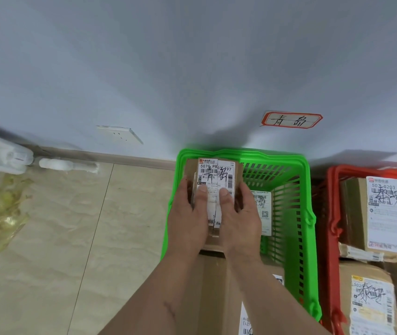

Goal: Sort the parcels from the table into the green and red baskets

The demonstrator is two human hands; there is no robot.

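Makeshift parcel-sorting corner in plain room. Green basket (287,180) and red basket (333,213) on beige tiled floor (71,238) against bare white wall (192,68), both holding cardboard parcels (352,209) with courier labels and handwritten destinations. Handwritten place-name tag (291,120) stuck on wall above green basket.
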